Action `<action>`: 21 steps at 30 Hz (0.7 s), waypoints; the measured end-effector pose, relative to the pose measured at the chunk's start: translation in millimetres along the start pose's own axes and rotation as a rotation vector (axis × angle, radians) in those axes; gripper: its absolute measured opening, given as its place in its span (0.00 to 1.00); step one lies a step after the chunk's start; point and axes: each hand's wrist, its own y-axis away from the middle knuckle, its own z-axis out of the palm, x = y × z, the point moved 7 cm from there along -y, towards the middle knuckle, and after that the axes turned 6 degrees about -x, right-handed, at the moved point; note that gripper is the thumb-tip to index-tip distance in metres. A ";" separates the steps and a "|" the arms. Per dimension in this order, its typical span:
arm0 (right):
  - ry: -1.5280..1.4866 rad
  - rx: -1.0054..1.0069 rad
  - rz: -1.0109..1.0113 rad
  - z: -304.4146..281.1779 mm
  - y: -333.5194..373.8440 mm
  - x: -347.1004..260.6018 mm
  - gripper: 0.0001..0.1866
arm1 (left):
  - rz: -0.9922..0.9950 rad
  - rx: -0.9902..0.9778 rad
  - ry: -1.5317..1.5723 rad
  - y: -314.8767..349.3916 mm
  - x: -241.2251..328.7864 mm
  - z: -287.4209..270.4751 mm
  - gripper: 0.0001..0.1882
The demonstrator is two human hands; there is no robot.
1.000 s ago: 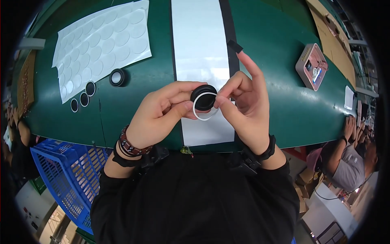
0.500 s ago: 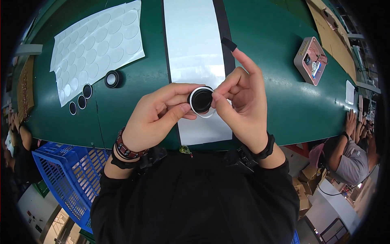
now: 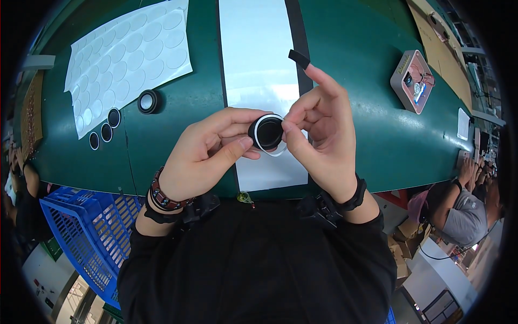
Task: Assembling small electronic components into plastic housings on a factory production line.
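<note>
My left hand [image 3: 208, 154] grips a round black part [image 3: 268, 135] by its side, tilted toward me. A thin white ring [image 3: 277, 153] sits around its face, standing off a little at the lower right. With thumb and a finger, my right hand [image 3: 322, 132] pinches the ring's right edge. Its index finger points up and away, with a short black strip [image 3: 299, 59] at the tip. Both hands are above a long white sheet [image 3: 261, 70]. To their left stands another round black part [image 3: 149, 101] with a silvery centre, near three black discs with white rims [image 3: 107, 133].
A sheet of round white stickers [image 3: 129, 56] lies at the far left of the green table [image 3: 356, 32]. At the right is a pink box [image 3: 414, 81] with wires inside. A blue crate [image 3: 86, 227] stands below the table's left edge. Other people work at both sides.
Hardly anything differs. My right index finger has shifted slightly left with the black strip, while both hands keep their hold on the part and ring.
</note>
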 end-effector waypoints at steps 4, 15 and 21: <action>0.050 -0.002 -0.009 0.6 0.6 0.5 0.37 | -0.026 0.027 0.009 -0.1 -0.3 -0.1 0.18; 0.268 -0.058 -0.081 9.2 3.7 -0.9 0.37 | -0.060 0.095 -0.100 -11.2 3.9 -5.3 0.09; 0.316 -0.080 -0.126 10.4 3.6 1.1 0.38 | -0.189 0.080 -0.164 -14.0 -2.7 -7.8 0.05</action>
